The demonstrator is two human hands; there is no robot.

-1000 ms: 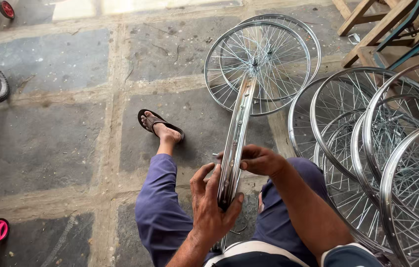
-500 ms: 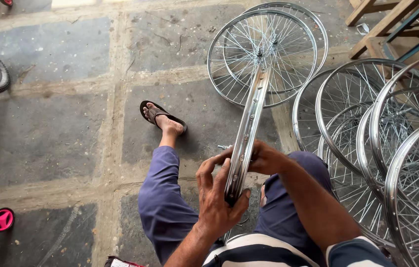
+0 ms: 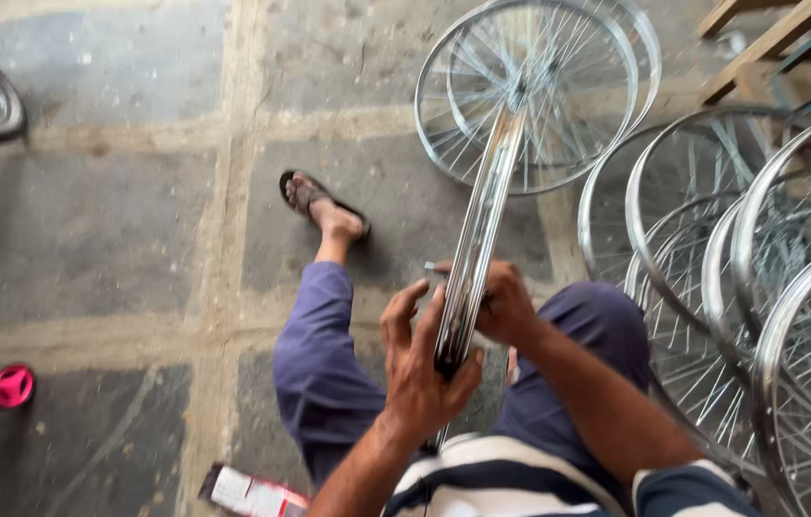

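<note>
We hold a shiny wheel rim [image 3: 477,244] up on its edge, right in front of us, between our knees. It points away from us toward 12 o'clock, so we see it thin, like a long silver strip. Our left hand [image 3: 420,369] is curled tight around the near end of the rim, thumb on one side and fingers on the other. Our right hand [image 3: 504,304] is closed on the rim from the 3 o'clock side, a bit higher up. It may pinch something small there, but we cannot tell what. The rim looks hard and stiff, and we think it is light for its size. The metal is smooth, so it could slip, and the thin spokes could bend, so the edge is the best place to grip it. At 12 o'clock a finished wheel [image 3: 528,91] lies flat on the stone floor [image 3: 118,220]. At 3 o'clock more wheels [image 3: 759,287] lean in a stack. Our foot in a sandal [image 3: 319,201] sits out at 11 o'clock. A small pink wheel [image 3: 9,386] is at 9 o'clock, and a red and white packet [image 3: 252,493] lies at 7 o'clock.
</note>
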